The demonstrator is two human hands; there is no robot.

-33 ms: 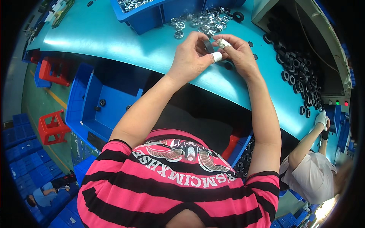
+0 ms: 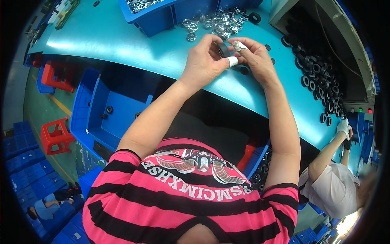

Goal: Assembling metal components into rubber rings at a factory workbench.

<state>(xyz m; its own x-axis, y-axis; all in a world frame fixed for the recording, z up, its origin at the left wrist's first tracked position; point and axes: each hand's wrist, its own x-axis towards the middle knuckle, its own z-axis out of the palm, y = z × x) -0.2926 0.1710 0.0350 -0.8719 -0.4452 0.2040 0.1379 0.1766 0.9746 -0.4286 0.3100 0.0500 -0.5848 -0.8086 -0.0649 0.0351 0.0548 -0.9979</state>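
Note:
Above the turquoise table (image 2: 162, 57), a black rubber ring like a small tyre (image 2: 224, 49) is held between the fingers and white-taped thumb of my left hand (image 2: 205, 61). My right hand (image 2: 258, 59) is closed close to the ring's right side, its own taped thumb bent inward. Whether its fingertips grip the ring or a smaller part is hidden. Another black ring (image 2: 244, 70) lies on the table just below my right hand. Beyond my hands are clear plastic wheel hubs (image 2: 221, 30) in a loose heap.
A blue bin (image 2: 156, 20) holding more hubs stands at the back. Many black rings (image 2: 315, 75) are piled at the right, by a grey machine housing (image 2: 280, 12). Below the table edge sits a blue crate (image 2: 115, 116). A co-worker's gloved hand (image 2: 343, 127) is at far right.
The black ring in my left hand has turned slightly, showing more of its tread. My hands have hardly moved.

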